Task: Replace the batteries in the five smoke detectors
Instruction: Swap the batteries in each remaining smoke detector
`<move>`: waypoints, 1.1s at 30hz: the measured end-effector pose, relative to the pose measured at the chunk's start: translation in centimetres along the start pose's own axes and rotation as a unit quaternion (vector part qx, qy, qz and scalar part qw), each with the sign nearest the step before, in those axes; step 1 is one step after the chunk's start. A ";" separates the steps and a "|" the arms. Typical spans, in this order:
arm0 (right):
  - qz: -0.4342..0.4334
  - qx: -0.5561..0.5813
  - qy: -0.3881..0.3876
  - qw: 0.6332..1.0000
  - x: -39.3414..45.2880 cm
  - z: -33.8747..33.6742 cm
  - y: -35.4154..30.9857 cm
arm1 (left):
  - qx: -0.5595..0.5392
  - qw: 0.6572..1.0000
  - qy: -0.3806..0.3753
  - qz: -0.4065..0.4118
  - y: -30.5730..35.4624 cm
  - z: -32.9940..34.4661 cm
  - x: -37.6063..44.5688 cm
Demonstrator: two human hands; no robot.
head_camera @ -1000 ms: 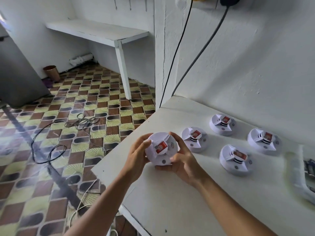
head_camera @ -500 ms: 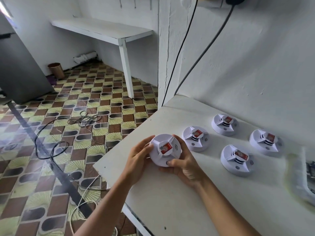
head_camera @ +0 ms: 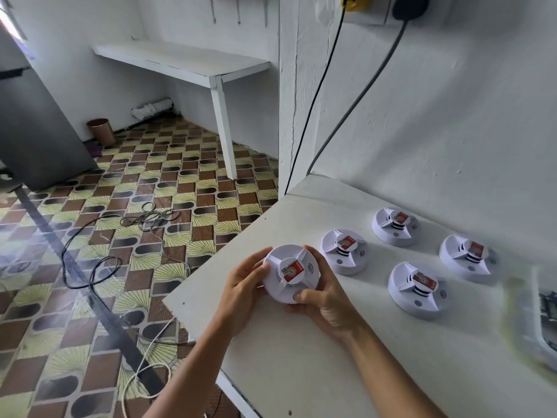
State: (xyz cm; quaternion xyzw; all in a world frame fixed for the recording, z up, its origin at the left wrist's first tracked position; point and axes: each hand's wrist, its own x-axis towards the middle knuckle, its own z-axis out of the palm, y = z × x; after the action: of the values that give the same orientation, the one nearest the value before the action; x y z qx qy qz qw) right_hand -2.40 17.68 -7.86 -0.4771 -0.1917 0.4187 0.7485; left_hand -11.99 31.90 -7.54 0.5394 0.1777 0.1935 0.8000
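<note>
Gripping from both sides, the left hand point(head_camera: 241, 292) and right hand point(head_camera: 324, 303) curl round a round white plastic smoke detector point(head_camera: 291, 273) at the near left of the white table point(head_camera: 301, 372), the right thumb pressing its rim. Four matching detectors point(head_camera: 417, 289) with red-labelled centres lie farther right, apart from it.

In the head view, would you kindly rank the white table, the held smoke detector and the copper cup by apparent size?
1. White table, by far the largest.
2. Held smoke detector, gripped by the left hand and right hand.
3. Copper cup, though it stands much farther away, so true size is unsure.
</note>
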 end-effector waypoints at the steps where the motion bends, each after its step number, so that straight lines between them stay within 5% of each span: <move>1: -0.001 -0.003 0.000 1.000 0.0 0.0 0.0 | -0.001 1.000 0.000 0.000 0.0 0.0 0.0; 15: 0.029 0.074 -0.025 0.997 -0.1 -0.2 -0.4 | -0.008 1.000 0.005 0.002 0.1 0.1 -0.1; 33: -0.009 -0.028 0.004 1.000 -0.5 0.7 -0.3 | -0.001 1.000 0.002 0.000 -0.2 -0.1 0.0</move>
State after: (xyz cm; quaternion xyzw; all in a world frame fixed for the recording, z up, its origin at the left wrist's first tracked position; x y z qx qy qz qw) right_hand -3.02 17.62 -7.26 -0.4977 -0.2049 0.4042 0.7396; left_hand -12.04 31.91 -7.82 0.5384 0.1789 0.1947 0.8001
